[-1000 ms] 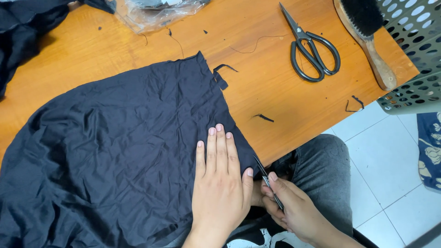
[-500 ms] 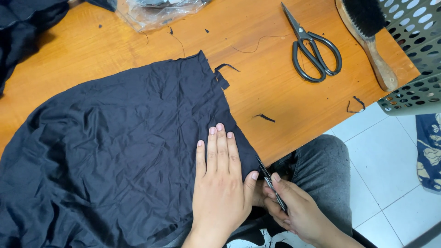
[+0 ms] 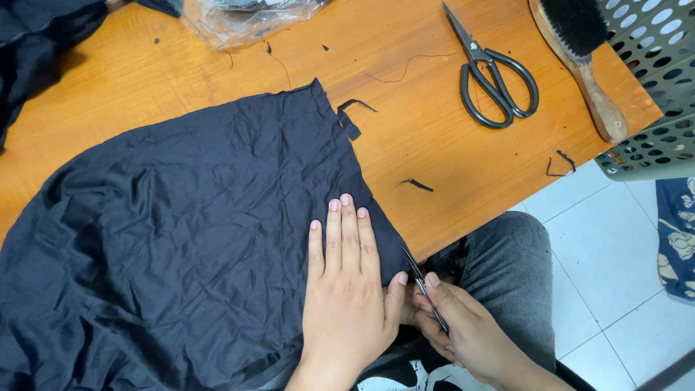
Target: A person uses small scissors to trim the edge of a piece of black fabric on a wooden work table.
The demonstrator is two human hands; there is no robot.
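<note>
Orange wooden table (image 3: 434, 137) holding wrinkled dark cloth (image 3: 188, 224), 1 pair of black scissors (image 3: 494, 76), a wooden brush (image 3: 579, 58), clear plastic bag (image 3: 246, 18).

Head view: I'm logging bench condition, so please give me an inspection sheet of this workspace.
Surface: orange wooden table, scattered with dark thread scraps.
Job's things: dark navy cloth spread flat and wrinkled; small thread snips at its edge.
Clutter: large black scissors, wooden-handled brush, clear plastic bag, perforated grey basket.
Hands: left hand flat on the cloth; right hand grips the snips.
Cables: nothing seen.
Surroundings: white tiled floor, grey trousers on the person's knee, patterned blue fabric at right.
</note>
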